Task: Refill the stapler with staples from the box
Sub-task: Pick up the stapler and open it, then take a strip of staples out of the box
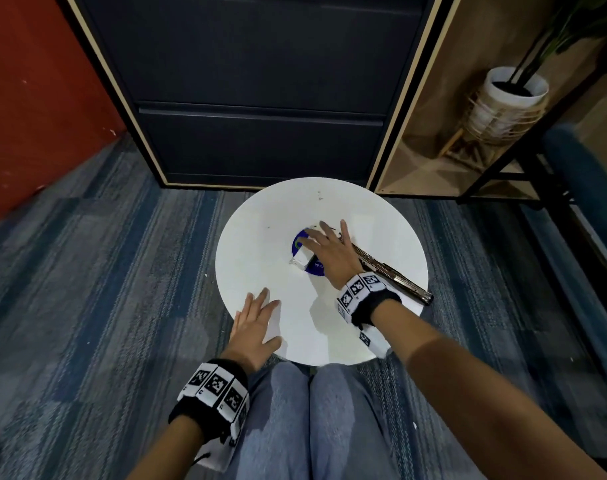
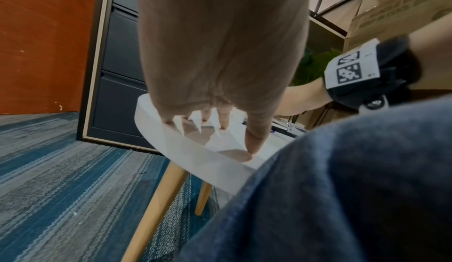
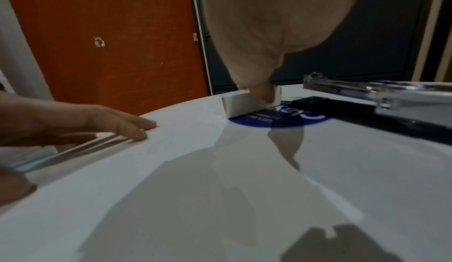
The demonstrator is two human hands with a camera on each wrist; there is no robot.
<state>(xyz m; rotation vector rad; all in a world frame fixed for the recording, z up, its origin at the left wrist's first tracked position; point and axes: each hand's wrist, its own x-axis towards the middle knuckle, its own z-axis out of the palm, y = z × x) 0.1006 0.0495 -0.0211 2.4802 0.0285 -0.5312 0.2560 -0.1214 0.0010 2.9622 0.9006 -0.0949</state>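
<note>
My right hand (image 1: 333,252) pinches small white staple box (image 1: 302,259) on tabletop (image 1: 260,237), beside opened stapler (image 1: 392,273). Left hand (image 1: 257,325) flat, fingers spread. Risk: light box slips, spilling staples.

Cabinet (image 1: 260,98), potted plant (image 1: 513,91), striped carpet (image 1: 87,271)

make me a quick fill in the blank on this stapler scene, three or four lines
1. The left hand rests flat and holds ____.
2. The right hand reaches over the small white ____ of staples.
3. The opened stapler lies on the round white table, on the ____ side of the right hand.
4. Under the staple box lies a round ____ sticker.

Missing words: nothing; box; right; blue
</note>
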